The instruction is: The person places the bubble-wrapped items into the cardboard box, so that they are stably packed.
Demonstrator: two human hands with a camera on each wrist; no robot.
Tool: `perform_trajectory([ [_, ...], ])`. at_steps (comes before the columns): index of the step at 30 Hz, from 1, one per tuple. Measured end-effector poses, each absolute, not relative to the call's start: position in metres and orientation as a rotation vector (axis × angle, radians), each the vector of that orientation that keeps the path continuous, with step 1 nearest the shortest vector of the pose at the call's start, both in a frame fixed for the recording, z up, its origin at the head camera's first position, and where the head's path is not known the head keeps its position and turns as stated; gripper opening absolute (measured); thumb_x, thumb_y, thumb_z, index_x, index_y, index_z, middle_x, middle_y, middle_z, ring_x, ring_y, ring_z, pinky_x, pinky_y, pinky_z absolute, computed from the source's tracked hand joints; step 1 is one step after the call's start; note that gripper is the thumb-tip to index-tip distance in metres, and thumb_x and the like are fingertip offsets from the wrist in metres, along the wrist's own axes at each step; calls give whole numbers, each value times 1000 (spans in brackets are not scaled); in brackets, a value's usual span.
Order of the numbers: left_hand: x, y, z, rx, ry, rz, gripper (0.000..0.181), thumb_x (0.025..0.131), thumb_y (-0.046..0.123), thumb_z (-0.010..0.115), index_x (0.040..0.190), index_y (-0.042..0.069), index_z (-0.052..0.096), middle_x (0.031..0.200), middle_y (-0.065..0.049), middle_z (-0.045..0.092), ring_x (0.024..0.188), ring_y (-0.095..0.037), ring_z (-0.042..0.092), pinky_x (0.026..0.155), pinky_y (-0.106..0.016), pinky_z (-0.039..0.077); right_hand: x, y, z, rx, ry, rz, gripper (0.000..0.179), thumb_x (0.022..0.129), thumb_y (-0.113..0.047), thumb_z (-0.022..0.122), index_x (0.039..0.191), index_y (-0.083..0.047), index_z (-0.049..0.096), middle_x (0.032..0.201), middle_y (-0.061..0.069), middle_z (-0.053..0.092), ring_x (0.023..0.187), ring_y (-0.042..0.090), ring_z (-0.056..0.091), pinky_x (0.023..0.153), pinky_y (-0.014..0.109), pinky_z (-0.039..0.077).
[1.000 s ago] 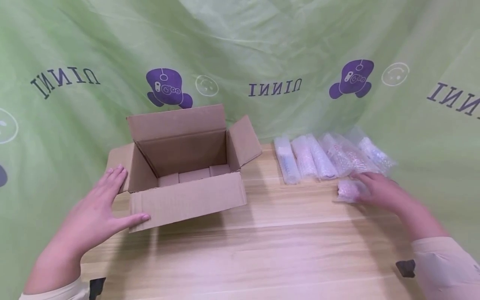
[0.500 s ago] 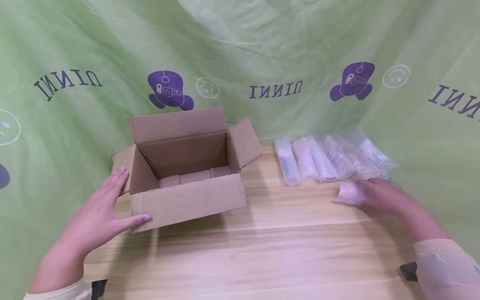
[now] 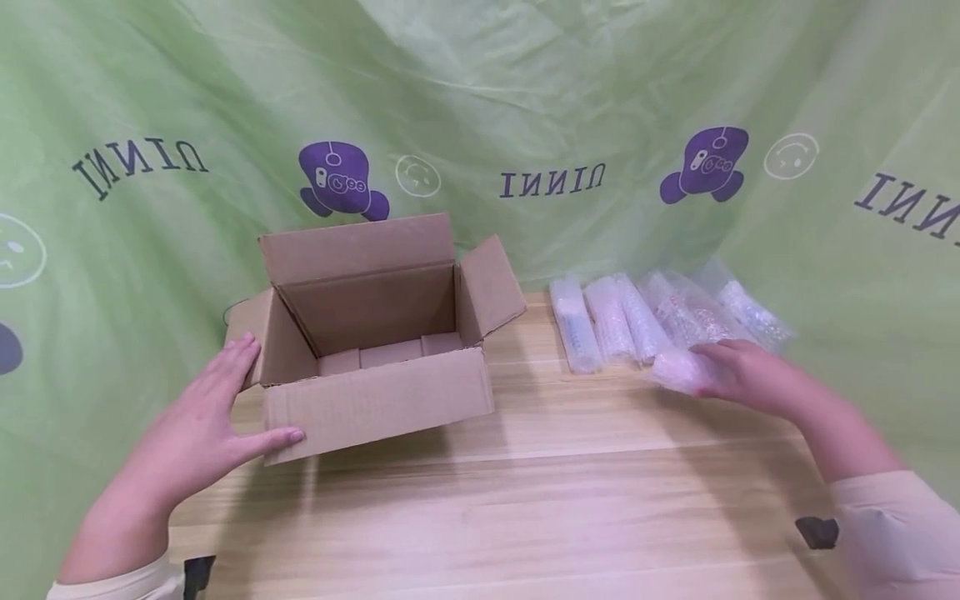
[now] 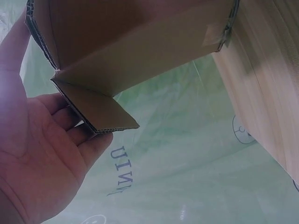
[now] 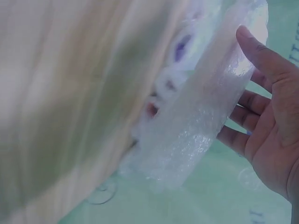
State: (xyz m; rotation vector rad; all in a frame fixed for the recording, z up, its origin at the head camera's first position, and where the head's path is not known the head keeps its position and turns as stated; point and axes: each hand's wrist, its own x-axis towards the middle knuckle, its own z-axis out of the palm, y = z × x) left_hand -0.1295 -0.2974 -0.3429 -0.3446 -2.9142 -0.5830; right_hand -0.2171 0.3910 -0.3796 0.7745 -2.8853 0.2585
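Box, one: brown corrugated cardboard box (image 3: 367, 312), rectangular, upright on the pale wood-grain bench (image 3: 525, 500), left of centre, top flaps spread outward.
Left hand (image 3: 187, 433): fingers extended, thumb splayed away; fingertips against the left side flap (image 3: 247, 325), thumb on the front flap (image 3: 378, 408).
Roll, one: pinkish-white bubble-wrapped roll (image 3: 671, 368), elongated, at the bench's right, gripped between thumb and fingers of the right hand (image 3: 757, 375); contact with the bench cannot be told.
Packages, several: row of clear bubble-wrapped packages (image 3: 643, 321), side by side just behind the roll; contents indistinct.
Backdrop, one: green fabric curtain (image 3: 457, 75), purple cartoon figures, mirrored dark lettering.
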Motion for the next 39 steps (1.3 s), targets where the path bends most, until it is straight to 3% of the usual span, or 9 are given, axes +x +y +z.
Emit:
perform_trajectory([
  [10,-130,-297,-343,-350,-2911,-593,121,74,61,77,160,20,2,166,-4,1,153,-33,2,121,-57,5,-224,353,-341,747,-2896,289,65,83,-41,77,131,0,59,126,27,61,116,47,56,98,62,43],
  [18,-130,-299,-345,-360,-2904,-578,121,74,62,77,160,19,3,166,-5,2,153,-33,3,122,-56,5,-232,315,-309,670,-2959,347,68,85,-51,72,134,-7,56,130,18,59,120,38,56,99,57,45],
  [26,-131,-298,-344,-368,-2904,-590,121,74,61,77,160,18,2,166,-5,2,153,-33,3,122,-55,5,-242,279,-282,759,-2901,284,71,86,-53,70,137,-6,55,132,18,59,123,38,53,103,56,42],
  [39,-132,-299,-344,-370,-2905,-604,121,74,61,77,160,19,2,166,-5,2,153,-33,3,121,-57,6,-262,216,-231,913,-2812,263,73,88,-64,60,143,-16,51,134,11,58,124,32,52,103,55,42],
])
